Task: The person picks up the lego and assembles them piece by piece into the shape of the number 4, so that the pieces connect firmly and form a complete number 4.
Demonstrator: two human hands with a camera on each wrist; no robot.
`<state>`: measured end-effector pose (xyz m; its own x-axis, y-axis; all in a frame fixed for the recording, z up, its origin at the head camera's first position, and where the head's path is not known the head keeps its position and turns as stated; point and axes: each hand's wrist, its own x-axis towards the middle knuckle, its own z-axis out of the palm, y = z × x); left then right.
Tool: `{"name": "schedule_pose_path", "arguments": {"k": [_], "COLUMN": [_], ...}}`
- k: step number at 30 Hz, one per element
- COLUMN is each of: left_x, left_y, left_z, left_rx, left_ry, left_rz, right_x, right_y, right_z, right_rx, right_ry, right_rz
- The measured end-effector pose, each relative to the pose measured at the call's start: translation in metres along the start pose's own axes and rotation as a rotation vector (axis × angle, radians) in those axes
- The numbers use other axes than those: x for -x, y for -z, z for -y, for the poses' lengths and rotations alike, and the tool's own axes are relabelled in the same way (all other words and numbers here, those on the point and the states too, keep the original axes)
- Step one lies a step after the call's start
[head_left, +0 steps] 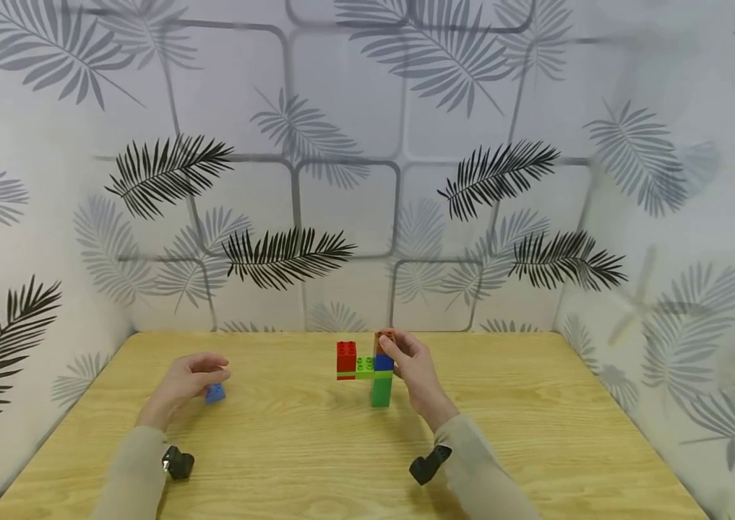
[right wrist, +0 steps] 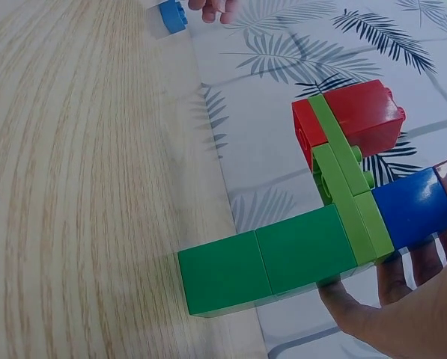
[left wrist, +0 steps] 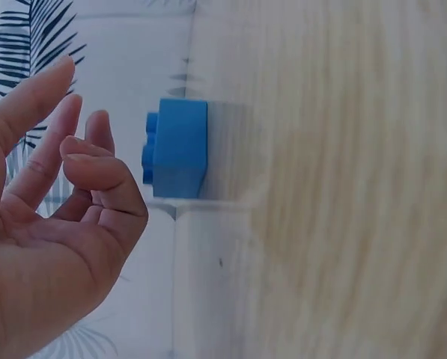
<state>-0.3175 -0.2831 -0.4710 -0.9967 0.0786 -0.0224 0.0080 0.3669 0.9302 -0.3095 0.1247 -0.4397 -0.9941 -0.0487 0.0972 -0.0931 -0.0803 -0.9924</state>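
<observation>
My right hand point(head_left: 417, 368) grips the upper part of a toy brick structure point(head_left: 381, 390), with the thumb against the orange-brown brick point(head_left: 378, 345) on top. Two dark green bricks point(right wrist: 268, 262) form its base. Light green flat bricks point(head_left: 365, 365) reach out to the left and carry a red brick point(head_left: 345, 352); above the green column comes a dark blue brick point(right wrist: 415, 208). Whether the base touches the table cannot be told. On the left, a lighter blue brick point(left wrist: 181, 148) stands studs up on the table. My left hand point(head_left: 190, 380) hovers just above it, fingers loosely bent and apart from it.
The wood-grain table point(head_left: 289, 448) ends at a back wall point(head_left: 347, 209) covered in a leaf print, and similar sheets close both sides. Small black cameras point(head_left: 178, 462) sit on both wrists.
</observation>
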Motion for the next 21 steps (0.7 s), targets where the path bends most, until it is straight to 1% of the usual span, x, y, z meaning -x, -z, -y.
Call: {"name": "schedule_pose_path", "arguments": {"k": [2,4,6,9,11,13,15,18,21], "left_x": [0.002,0.003,0.004,0.007,0.008,0.008,0.007,0.004,0.002], "left_y": [0.003,0.006,0.009,0.013,0.015,0.016,0.016,0.016,0.015], "left_z": [0.003,0.006,0.009,0.012,0.013,0.013,0.013,0.012,0.013], "left_rx": [-0.026,-0.036,-0.038,-0.068,-0.101,-0.142,-0.176,-0.2,-0.244], "left_ry": [0.001,0.019,0.041,0.078,0.084,0.092,0.092,0.106,0.1], "left_rz": [0.002,0.013,0.043,0.094,0.131,0.149,0.16,0.152,0.152], "right_x": [0.0,0.0,0.0,0.001,0.001,0.001,0.001,0.0,0.0], "right_y": [0.0,0.0,0.0,-0.001,-0.002,-0.003,-0.003,-0.003,-0.003], "right_z": [0.0,0.0,0.001,0.0,-0.001,-0.001,0.0,0.0,0.0], "right_rx": [0.006,0.013,0.015,0.012,0.006,0.004,0.001,0.005,0.016], "right_ry": [0.003,0.006,0.007,0.007,-0.001,-0.007,-0.007,0.003,0.0], "right_rz": [0.007,0.01,0.011,0.009,0.007,0.005,0.002,-0.003,-0.005]}}
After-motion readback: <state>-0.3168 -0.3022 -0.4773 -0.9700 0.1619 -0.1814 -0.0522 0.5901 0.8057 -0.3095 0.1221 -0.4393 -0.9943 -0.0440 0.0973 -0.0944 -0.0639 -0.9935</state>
